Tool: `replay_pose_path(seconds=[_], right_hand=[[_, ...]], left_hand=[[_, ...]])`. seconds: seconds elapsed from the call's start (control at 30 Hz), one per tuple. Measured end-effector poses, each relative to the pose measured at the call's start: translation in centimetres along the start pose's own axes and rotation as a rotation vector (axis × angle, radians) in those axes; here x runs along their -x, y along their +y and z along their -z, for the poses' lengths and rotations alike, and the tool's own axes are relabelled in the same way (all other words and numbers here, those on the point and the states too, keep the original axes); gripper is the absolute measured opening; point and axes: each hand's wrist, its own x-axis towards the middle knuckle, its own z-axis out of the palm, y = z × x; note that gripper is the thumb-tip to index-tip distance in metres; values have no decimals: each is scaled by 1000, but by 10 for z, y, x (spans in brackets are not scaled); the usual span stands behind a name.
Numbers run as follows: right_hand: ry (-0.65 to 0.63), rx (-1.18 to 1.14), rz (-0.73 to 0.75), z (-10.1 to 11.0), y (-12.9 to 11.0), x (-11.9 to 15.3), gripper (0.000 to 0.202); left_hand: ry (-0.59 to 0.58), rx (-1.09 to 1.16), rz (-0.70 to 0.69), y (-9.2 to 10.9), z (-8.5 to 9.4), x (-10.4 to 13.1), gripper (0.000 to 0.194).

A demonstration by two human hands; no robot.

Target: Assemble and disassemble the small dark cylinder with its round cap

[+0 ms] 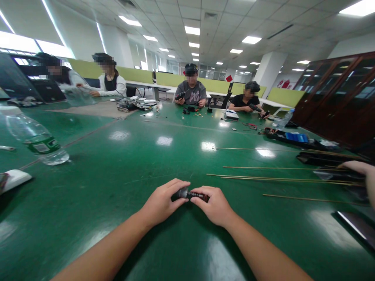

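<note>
My left hand is closed around a dark cylinder with a greyish end. From that end a thinner, ridged shaft, like a spring or thread, runs toward my right hand. The fingers of my right hand pinch the shaft's dark, partly reddish-brown far end. Both hands are close together just over the green table. My fingers cover much of the piece, and I cannot tell its exact kind or whether its two parts are joined.
Several thin brass-coloured rods lie to the right, near another person's hand. A dark flat device lies near the right edge. A clear water bottle leans at left, beyond a white object. Several people sit across the table.
</note>
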Motion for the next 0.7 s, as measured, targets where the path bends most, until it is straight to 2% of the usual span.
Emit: replay_pose_path(seconds=[0.17,0.23,0.5,0.7], right_hand=[[-111,-291,-58,-3,0,-1,32],[-104,-322,-76,-5,-1,-1,32],[7,-111,-81,-3,-8,3,24],[36,-25,-96,-3,-5,3,23]], left_hand=[[-45,-248,-96,-1,4,1,42],[-81,-313,-132,2,5,2,42],[-162,-316,-94,17,1,4,35],[-118,-227,-14,16,10,0,27]])
